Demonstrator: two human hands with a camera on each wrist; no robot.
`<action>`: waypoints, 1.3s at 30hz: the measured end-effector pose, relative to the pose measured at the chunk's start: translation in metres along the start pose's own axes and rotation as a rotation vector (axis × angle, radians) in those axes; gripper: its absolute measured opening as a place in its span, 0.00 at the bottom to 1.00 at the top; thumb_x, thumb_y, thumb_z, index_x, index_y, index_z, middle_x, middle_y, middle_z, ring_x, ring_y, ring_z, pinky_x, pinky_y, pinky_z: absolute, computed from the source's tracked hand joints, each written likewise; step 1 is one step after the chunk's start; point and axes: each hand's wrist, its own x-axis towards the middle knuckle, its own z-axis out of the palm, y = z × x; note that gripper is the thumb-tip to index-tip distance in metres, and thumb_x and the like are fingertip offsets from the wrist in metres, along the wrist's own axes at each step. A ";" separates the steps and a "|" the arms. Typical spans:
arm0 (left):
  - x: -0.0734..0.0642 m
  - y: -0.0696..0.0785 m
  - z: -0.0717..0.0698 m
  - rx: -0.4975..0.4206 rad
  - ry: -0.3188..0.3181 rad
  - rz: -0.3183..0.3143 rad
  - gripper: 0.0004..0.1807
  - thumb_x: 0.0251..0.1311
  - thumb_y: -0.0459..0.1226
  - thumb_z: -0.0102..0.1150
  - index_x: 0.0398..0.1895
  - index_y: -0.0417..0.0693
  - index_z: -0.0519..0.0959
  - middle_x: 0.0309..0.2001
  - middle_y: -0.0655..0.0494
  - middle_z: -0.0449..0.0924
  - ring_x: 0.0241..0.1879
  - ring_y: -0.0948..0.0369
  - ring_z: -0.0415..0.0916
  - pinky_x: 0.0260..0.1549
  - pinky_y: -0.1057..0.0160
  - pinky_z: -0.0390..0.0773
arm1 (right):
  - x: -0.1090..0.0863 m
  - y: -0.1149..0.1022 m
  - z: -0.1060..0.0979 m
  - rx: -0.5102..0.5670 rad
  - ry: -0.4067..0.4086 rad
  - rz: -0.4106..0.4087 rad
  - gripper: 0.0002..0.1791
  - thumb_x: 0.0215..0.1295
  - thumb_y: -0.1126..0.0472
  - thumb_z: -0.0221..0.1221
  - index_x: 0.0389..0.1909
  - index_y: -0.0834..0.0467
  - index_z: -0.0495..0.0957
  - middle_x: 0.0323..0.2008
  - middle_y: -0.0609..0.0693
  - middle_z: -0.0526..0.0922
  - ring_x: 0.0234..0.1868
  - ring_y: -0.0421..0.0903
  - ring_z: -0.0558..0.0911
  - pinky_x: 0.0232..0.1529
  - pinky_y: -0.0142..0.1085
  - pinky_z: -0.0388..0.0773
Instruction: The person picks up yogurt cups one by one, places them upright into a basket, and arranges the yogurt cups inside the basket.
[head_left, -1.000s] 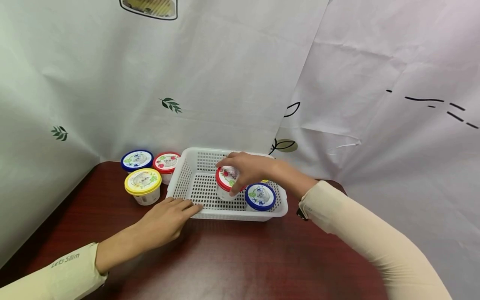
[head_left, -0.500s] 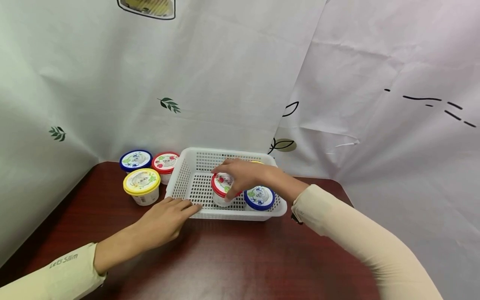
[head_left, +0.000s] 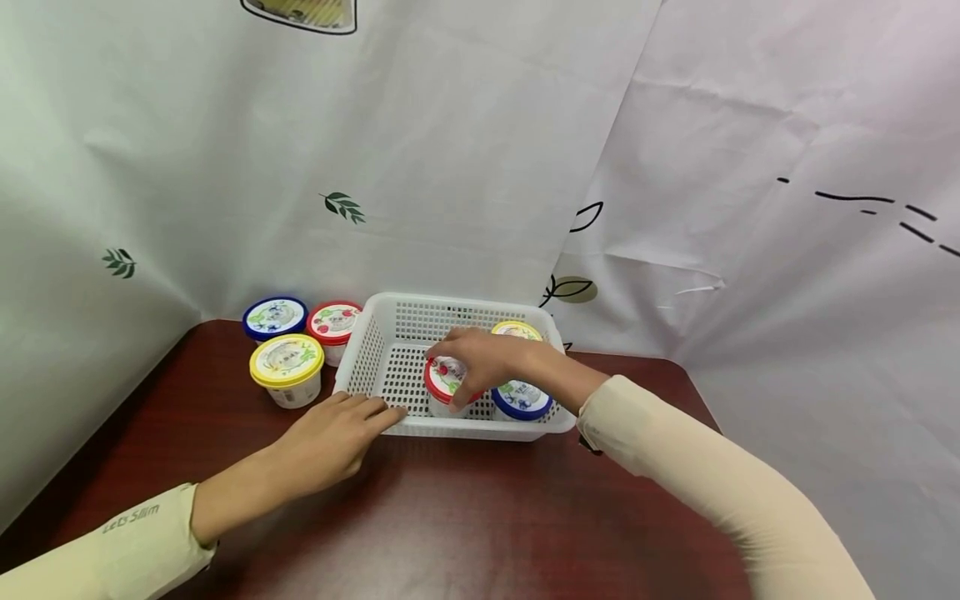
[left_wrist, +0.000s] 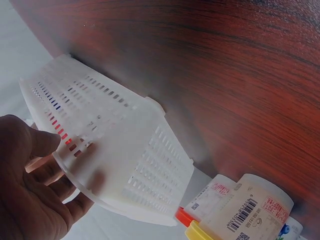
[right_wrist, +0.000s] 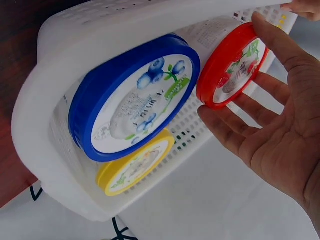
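Mid-frame, the right hand (head_left: 486, 358) pinches the red-lidded tub (head_left: 444, 377), apparently seating it in the perforated basket (head_left: 457, 428) the left hand (head_left: 330, 437) grips; release seems due

Draped nook; cloth bkdrp (head_left: 465, 167), tbl (head_left: 480, 517)

The dark red-brown table (head_left: 465, 517) has streaked grain and a shine. Toward its far left corner stand a blue-lidded tub (head_left: 275, 317), a red-lidded tub (head_left: 333, 323) and, farther from the far edge, a yellow-lidded tub (head_left: 287, 367). Near the middle of that edge sits a white basket (head_left: 472, 430).
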 end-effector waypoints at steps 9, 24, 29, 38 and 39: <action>0.000 -0.001 0.001 -0.004 0.008 0.005 0.31 0.56 0.28 0.77 0.65 0.49 0.86 0.53 0.51 0.90 0.52 0.51 0.89 0.53 0.47 0.89 | 0.006 0.003 0.009 -0.026 -0.022 0.012 0.49 0.65 0.45 0.80 0.86 0.44 0.70 0.85 0.56 0.71 0.85 0.60 0.70 0.81 0.58 0.74; -0.001 0.000 0.001 -0.001 0.017 0.003 0.31 0.55 0.28 0.78 0.65 0.49 0.86 0.53 0.51 0.90 0.53 0.51 0.89 0.53 0.48 0.89 | 0.003 0.006 0.007 -0.011 -0.062 0.021 0.49 0.66 0.45 0.81 0.86 0.44 0.71 0.85 0.56 0.71 0.83 0.59 0.71 0.81 0.57 0.75; -0.001 0.000 0.001 0.004 0.015 0.000 0.31 0.55 0.29 0.78 0.65 0.49 0.86 0.53 0.51 0.90 0.53 0.50 0.89 0.54 0.48 0.89 | 0.001 0.008 0.006 0.007 -0.060 0.032 0.49 0.66 0.43 0.80 0.86 0.42 0.71 0.85 0.55 0.71 0.82 0.58 0.71 0.80 0.57 0.75; -0.001 0.000 0.001 0.009 0.026 0.009 0.32 0.53 0.28 0.78 0.65 0.48 0.86 0.52 0.51 0.90 0.52 0.50 0.90 0.54 0.48 0.89 | 0.003 0.007 0.008 -0.010 -0.062 0.004 0.48 0.69 0.42 0.78 0.86 0.45 0.70 0.84 0.57 0.71 0.81 0.57 0.74 0.83 0.58 0.72; -0.001 0.001 0.001 0.009 0.026 0.009 0.32 0.53 0.28 0.78 0.65 0.48 0.86 0.52 0.51 0.90 0.52 0.50 0.90 0.53 0.48 0.89 | 0.004 0.007 0.009 -0.010 -0.063 0.004 0.48 0.69 0.42 0.78 0.86 0.45 0.70 0.84 0.57 0.71 0.81 0.57 0.74 0.83 0.58 0.72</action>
